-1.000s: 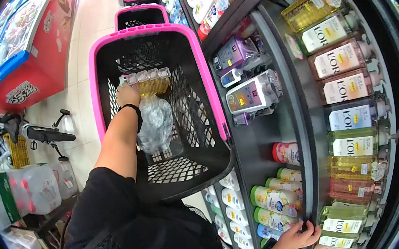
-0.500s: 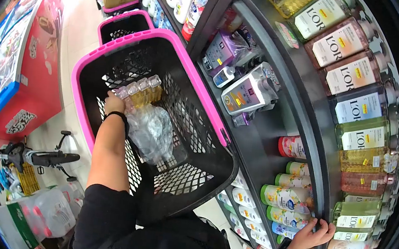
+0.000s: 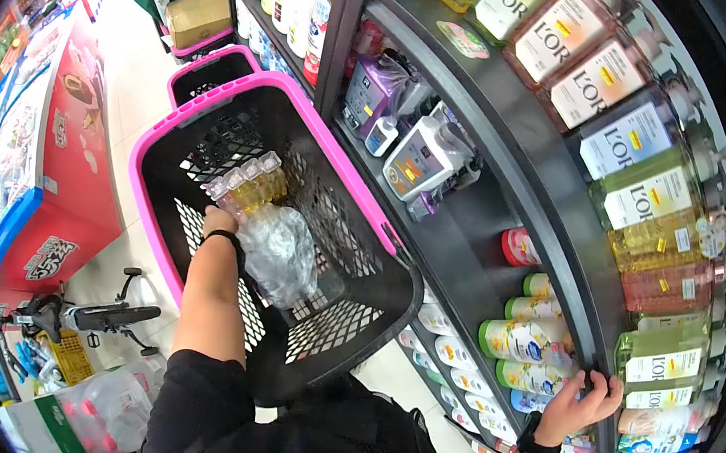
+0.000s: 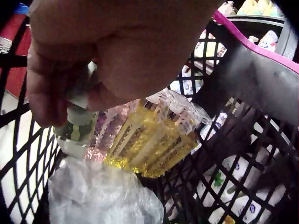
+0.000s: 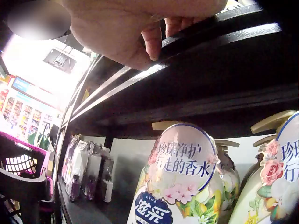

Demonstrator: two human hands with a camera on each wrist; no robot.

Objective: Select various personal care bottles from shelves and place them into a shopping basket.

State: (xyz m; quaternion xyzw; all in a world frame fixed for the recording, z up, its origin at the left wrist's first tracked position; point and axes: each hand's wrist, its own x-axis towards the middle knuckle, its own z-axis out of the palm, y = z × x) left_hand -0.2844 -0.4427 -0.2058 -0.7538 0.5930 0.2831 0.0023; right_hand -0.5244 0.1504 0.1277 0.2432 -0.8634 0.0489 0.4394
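My left hand [image 3: 220,221] reaches down into a black basket with a pink rim [image 3: 281,81]. In the left wrist view its fingers curl round the pale pump top of a green bottle [image 4: 77,133]. This bottle stands at the left end of a row of pink and yellow pump bottles [image 4: 149,140]. Next to the row lies a crumpled clear plastic bag [image 3: 279,257]. My right hand [image 3: 575,412] rests at the dark shelf's front edge [image 5: 112,84], thumb tip below it, holding no bottle. Closest to it are a green L'OR bottle [image 3: 661,359] above and flowered pump bottles [image 5: 182,177] beneath.
More L'OR bottles [image 3: 628,140] line the upper shelf. Purple and white bottles [image 3: 420,157] stand on the one below. Another pink-rimmed basket [image 3: 210,75] sits behind mine. A red freezer [image 3: 75,158], a small bike [image 3: 111,319] and a clear bin [image 3: 104,416] are on the left.
The head view has turned, so the shelves slide and tilt in it. My left hand stays at the left end of the bottle row, and my right hand stays at the shelf edge.
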